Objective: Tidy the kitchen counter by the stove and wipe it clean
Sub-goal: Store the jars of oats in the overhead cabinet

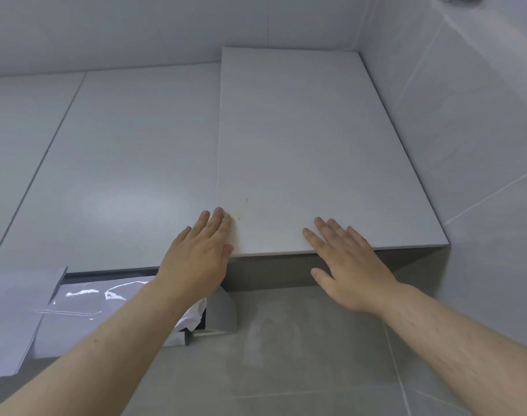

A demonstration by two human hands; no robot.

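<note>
Above the range hood: a white cabinet door (301,145) stands proud of the neighbouring door (130,163), next to the tiled wall (466,115) on the right.
Left hand (196,256): flat, fingers straight and together, pressed on the door's lower left corner, holding nothing.
Right hand (346,265): flat, fingers spread on the door's bottom edge, thumb hanging below it, holding nothing.
Range hood (19,319): lower left, partly covered with shiny film.
Crumpled white paper (194,315): tucked at the hood's right end, under the left wrist.
</note>
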